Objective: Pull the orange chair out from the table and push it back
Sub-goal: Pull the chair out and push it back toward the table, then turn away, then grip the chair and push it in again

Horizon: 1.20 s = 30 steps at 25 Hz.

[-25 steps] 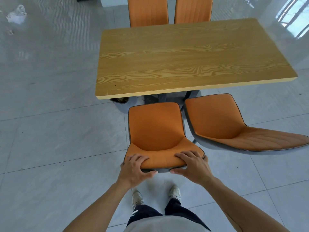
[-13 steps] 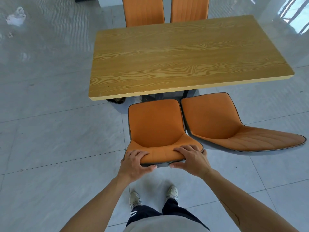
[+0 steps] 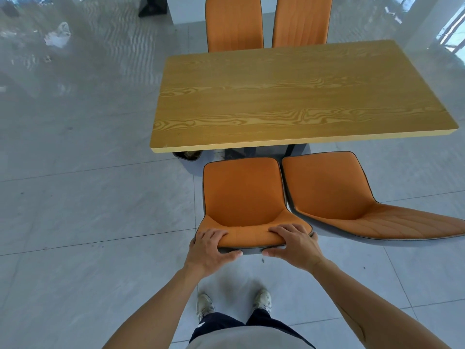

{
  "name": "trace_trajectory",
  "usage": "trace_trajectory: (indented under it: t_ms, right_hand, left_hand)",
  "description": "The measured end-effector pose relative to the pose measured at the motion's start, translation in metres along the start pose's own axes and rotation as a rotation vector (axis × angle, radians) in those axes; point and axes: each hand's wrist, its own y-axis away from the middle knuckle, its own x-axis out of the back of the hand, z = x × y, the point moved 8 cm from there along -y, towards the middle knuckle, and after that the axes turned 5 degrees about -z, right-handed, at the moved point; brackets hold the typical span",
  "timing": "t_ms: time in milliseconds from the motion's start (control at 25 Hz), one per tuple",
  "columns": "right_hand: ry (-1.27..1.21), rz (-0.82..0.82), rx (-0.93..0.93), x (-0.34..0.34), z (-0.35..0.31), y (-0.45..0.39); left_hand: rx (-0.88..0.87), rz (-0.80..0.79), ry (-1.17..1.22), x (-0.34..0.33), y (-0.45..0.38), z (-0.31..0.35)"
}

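The orange chair [image 3: 245,197] is seen from above, standing on the grey tiled floor [image 3: 88,222] at the near long edge of the wooden desk [image 3: 289,96], toward its left end. The front edge of the seat lies just short of the desk edge, and the whole seat is in view, none of it under the top. The top of the backrest is held at 6 o'clock of the seat by both hands. The left hand [image 3: 211,250] is wrapped over the left corner of the backrest, fingers curled onto the orange front and thumb pressed on the dark rear rim. The right hand [image 3: 294,244] is wrapped over the right corner in the same way, its thumb pointing toward the left thumb along the rim. Each grip is thus closed on the backrest, and the two thumbs are near but apart.

A second orange chair [image 3: 352,197] stands at 3 o'clock of the held one, just beside it, its backrest spread toward 4 o'clock; whether the two seats touch cannot be told. Two more orange chairs [image 3: 234,26] are set at 12 o'clock, across the desk, side by side with their backrests upright. Dark desk legs [image 3: 264,152] show under the near edge, and a small dark container [image 3: 187,155], possibly a bin, is partly hidden beneath the left corner. A crumpled white object [image 3: 59,35] lies on the floor at 10 o'clock. The person's light shoes [image 3: 205,304] are planted at 6 o'clock, just behind the held chair.
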Motion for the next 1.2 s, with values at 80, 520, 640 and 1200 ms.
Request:
trace_trajectory:
  t_ms: [80,520,640,1200]
  right_hand:
    - [-0.011,-0.015,0.005,0.002,0.0,0.0]
    - [-0.021,-0.009,0.046,0.01,-0.001,0.01]
    - [-0.013,-0.023,0.045,0.011,-0.008,0.007]
    - [-0.005,-0.169,0.195,-0.003,-0.215,-0.061]
  left_hand:
    - [0.018,0.0,0.004,-0.001,0.003,0.001]
    - [0.059,-0.023,0.065,0.004,0.016,0.008]
    - [0.053,-0.016,0.13,0.012,0.024,0.006]
    - [0.151,0.061,0.435,0.112,0.074,-0.171]
